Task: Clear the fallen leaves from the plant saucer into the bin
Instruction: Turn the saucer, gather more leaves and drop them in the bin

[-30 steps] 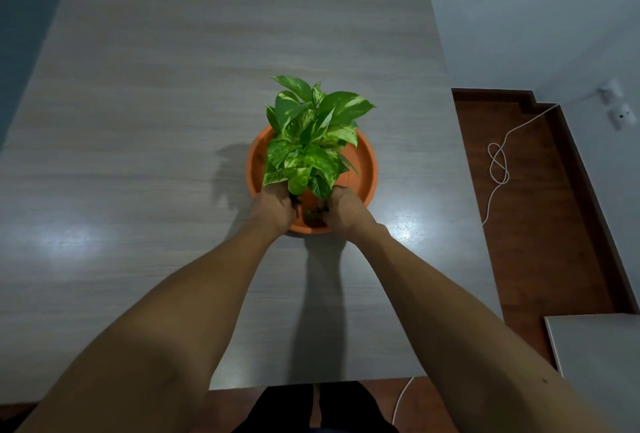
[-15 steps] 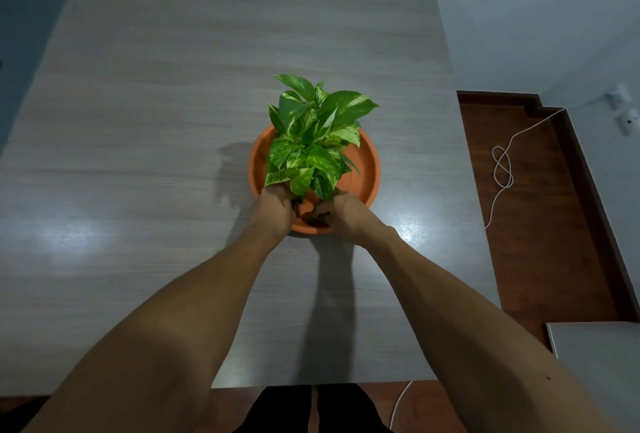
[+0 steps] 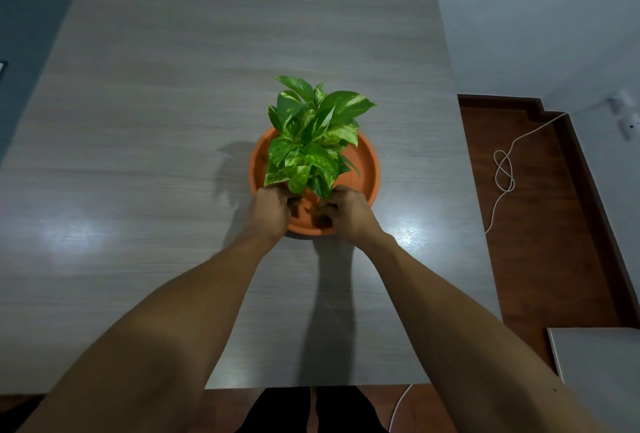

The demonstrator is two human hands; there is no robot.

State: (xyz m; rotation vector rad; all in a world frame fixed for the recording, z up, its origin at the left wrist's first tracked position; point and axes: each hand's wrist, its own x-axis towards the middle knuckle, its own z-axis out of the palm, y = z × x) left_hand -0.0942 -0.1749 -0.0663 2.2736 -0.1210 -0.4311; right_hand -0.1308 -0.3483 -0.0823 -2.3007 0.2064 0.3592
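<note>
A green variegated plant (image 3: pixel 310 141) stands in an orange saucer (image 3: pixel 367 162) in the middle of a grey table (image 3: pixel 173 120). Its pot is hidden by the foliage and my hands. Both hands are inside the saucer's near rim, under the lowest leaves. My left hand (image 3: pixel 272 212) is curled at the plant's base, and what its fingers hold is hidden. My right hand (image 3: pixel 349 214) has its fingers closed around a dark fallen leaf (image 3: pixel 322 221) on the saucer floor. No bin is in view.
The table's right edge drops to a brown wooden floor (image 3: pixel 540 224), where a white cable (image 3: pixel 504 172) lies looped. A white surface (image 3: pixel 599 363) sits at the lower right. The near table edge is just in front of my legs.
My right hand has shifted slightly left and nearer, closing over the dark leaf between the hands. My left hand has stayed at the plant's base.
</note>
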